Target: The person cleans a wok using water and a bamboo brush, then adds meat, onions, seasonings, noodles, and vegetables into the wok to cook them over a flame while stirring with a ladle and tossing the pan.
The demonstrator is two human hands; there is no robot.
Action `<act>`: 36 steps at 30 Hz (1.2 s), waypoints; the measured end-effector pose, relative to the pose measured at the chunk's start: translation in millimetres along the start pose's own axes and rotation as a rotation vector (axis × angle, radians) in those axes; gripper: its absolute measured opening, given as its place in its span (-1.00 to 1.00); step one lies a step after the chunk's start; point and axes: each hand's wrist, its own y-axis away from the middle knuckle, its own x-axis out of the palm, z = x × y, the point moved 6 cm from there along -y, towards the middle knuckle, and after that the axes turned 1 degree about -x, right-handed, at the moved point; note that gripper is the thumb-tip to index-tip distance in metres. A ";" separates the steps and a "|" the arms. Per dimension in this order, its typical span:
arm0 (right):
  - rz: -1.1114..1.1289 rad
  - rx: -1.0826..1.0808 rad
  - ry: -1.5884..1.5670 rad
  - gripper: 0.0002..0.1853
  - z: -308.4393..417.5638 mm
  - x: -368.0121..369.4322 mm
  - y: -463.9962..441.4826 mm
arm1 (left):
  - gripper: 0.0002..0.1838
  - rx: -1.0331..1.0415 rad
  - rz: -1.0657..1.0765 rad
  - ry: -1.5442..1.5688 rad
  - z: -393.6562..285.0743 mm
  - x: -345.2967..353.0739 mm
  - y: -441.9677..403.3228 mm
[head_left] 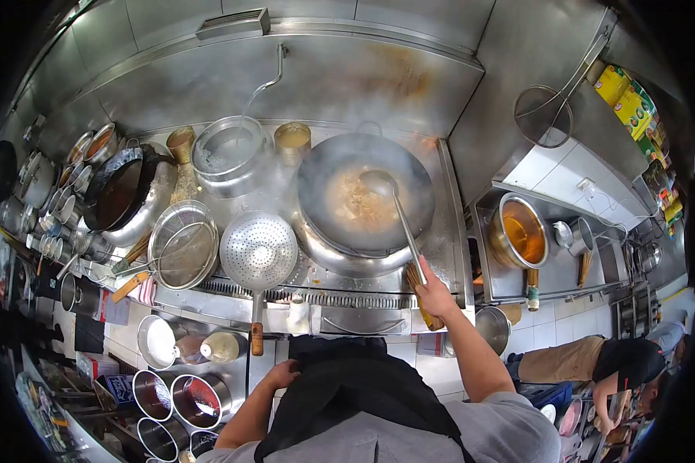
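My right hand [435, 295] is closed around the long handle of a metal ladle [406, 224]. The ladle's bowl is inside a large dark wok [317, 189], at the right side of pale brownish food [355, 202] in steaming liquid. Beside my right hand, a bamboo brush [427, 315] lies at the stove's front edge. My left hand [283, 373] is low at my waist, next to my black apron [355, 378]. Its fingers look curled together, with no object showing in them. Nearby, a perforated strainer [259, 251] with a wooden handle rests on the stove.
A tap [276, 65] runs into a water pot [228, 154] behind. Wire strainers [183, 245] and a dark wok [116, 189] stand left. On the right are a bowl of orange liquid [521, 231] and a hanging strainer [544, 116]. Another person [587, 361] works at lower right.
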 end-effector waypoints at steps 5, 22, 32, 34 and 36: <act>0.152 0.193 -0.306 -0.16 66.9 5.2 -0.2 | -0.42 0.021 0.085 -0.032 -16.9 -12.5 -12.2; -0.139 0.317 0.110 -0.09 -238.8 44.5 143.1 | -0.54 -0.410 -0.081 -0.066 62.9 98.9 46.7; 0.069 -0.280 0.375 -0.46 -198.5 0.1 120.7 | -0.66 -0.113 -0.254 -0.231 -22.5 180.6 105.3; 0.826 -0.130 0.023 -0.44 -205.4 57.2 116.8 | -0.61 -0.416 -0.444 0.379 -87.5 158.0 128.0; 0.690 -0.325 0.212 -0.46 -219.9 117.6 105.4 | -0.44 -0.515 -0.379 0.654 -122.2 167.7 149.6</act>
